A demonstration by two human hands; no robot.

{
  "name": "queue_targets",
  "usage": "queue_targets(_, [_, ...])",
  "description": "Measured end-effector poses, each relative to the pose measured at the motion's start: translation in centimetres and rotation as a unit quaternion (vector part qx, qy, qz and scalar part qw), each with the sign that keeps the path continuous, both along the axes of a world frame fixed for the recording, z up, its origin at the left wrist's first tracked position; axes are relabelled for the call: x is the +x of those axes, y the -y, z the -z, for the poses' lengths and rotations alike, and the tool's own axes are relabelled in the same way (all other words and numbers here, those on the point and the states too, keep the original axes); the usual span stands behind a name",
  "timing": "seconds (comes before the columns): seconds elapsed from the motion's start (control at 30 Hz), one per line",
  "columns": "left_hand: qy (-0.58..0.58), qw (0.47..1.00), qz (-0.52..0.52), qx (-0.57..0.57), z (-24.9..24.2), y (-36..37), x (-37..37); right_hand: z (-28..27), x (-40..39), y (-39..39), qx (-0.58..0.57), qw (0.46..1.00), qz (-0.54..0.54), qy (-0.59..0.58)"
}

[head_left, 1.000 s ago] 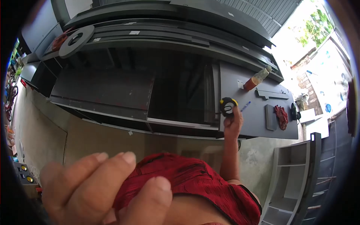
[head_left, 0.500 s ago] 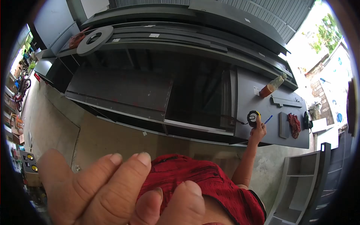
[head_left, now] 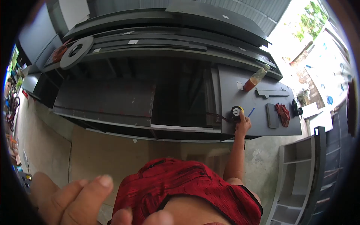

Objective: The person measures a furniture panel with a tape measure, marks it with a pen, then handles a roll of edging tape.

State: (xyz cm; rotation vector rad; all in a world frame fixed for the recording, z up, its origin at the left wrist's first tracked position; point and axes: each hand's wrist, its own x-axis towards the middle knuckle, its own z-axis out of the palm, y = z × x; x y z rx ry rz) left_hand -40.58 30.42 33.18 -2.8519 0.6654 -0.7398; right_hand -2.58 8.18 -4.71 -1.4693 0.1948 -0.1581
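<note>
My right hand (head_left: 243, 124) reaches out over the grey panel top, its fingers closed at the lower right side of a black and yellow tape measure (head_left: 236, 112). A blue pen (head_left: 251, 111) sticks out right beside those fingers. Large and close to the camera at the lower left is my left hand (head_left: 77, 200), with its fingers apart and partly bent. Nothing shows between them, and the frame edge cuts off the rest of that hand.
A bottle of orange-red liquid (head_left: 255, 79), a grey metal strip (head_left: 272, 93), a grey block (head_left: 272, 116) and a red cloth (head_left: 282, 115) lie on the panel top. Long dark boards (head_left: 150, 42) and a grey ring (head_left: 77, 52) are behind. A shelf unit (head_left: 294, 180) stands at right.
The camera view has shifted, so the bench things appear farther left and higher. My left hand has dropped lower left in view. My right hand stays at the tape measure.
</note>
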Motion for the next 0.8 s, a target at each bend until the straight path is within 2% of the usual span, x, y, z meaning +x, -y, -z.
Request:
queue_targets(0.07, [-0.048,0.995,0.073,0.052,-0.5,-1.3,-1.3,-0.6,-0.6,-0.1,0.001,1.0,0.004,0.001])
queue_targets(0.2, [0.098,0.987,0.049,0.117,1.3,-0.9,-0.4,0.3,0.2,0.3,-0.016,1.0,-0.007,0.008])
queue_targets(0.27, [0.114,0.982,-0.139,0.062,1.0,1.8,-0.4,1.3,0.5,0.3,0.0,0.999,-0.018,0.033])
queue_targets(0.3, [0.097,0.949,-0.301,-0.02,0.6,4.9,0.0,0.9,0.3,0.1,0.005,0.999,-0.02,0.038])
queue_targets(0.43, [0.063,0.962,-0.265,-0.03,1.2,3.4,-1.6,-0.7,-0.8,-0.3,-0.032,0.999,-0.03,0.022])
queue_targets(0.8, [0.157,0.981,-0.113,0.013,3.1,2.5,0.2,-0.4,-0.4,0.1,-0.023,0.999,-0.029,-0.014])
